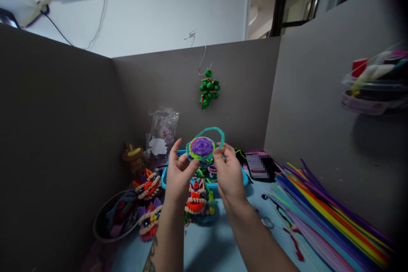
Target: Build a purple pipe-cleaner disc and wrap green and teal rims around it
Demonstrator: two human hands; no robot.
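Up in front of me is a round coil of fuzzy pipe cleaners, purple in the middle with a yellow-green and pink rim. A teal pipe cleaner arches over its top in a loop. My left hand grips the coil's left edge between thumb and fingers, the index finger raised. On the other side, my right hand is closed, thumb and fingers pinching the teal strand beside the coil. Below the hands sits an orange fuzzy lion-like head, partly behind my left wrist.
A blue tray of pipe-cleaner pieces lies behind the hands. Two more fuzzy heads and a metal bowl stand left. Colourful pipe cleaners, a tablet-like device and tools lie right. Grey partitions surround the table.
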